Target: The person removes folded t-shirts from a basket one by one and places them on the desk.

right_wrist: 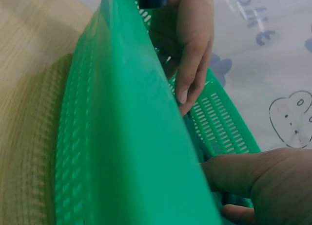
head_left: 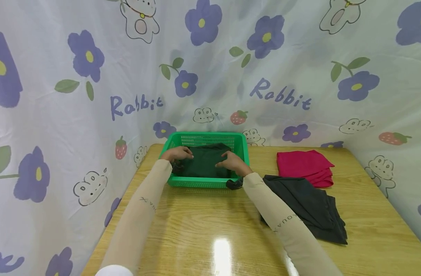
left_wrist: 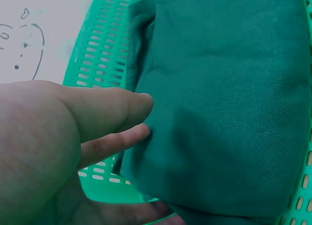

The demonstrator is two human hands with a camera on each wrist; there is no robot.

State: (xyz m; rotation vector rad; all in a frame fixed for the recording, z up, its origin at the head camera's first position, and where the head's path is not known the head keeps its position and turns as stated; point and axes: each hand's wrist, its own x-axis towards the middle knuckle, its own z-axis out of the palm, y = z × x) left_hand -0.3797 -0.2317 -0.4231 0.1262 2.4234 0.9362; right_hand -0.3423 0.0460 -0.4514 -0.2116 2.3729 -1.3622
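A folded dark green cloth (head_left: 205, 161) lies in a green plastic basket (head_left: 207, 183); its smooth top face fills much of the left wrist view. At the cloth's left side is my left hand (head_left: 178, 153), its thumb (left_wrist: 131, 105) and a finger beside the cloth's edge, other fingers low by the bottom fold. My right hand (head_left: 233, 163) reaches over the basket's right side, thumb and fingers apart at the cloth. In the right wrist view the basket's rim (right_wrist: 146, 137) hides part of the cloth and of the right hand's fingers.
To the right on the wooden table (head_left: 196, 230) lie a folded magenta cloth (head_left: 303, 165) and a folded dark grey cloth (head_left: 310, 207), partly behind the right forearm. A printed curtain (head_left: 217, 76) stands behind the basket and along both sides.
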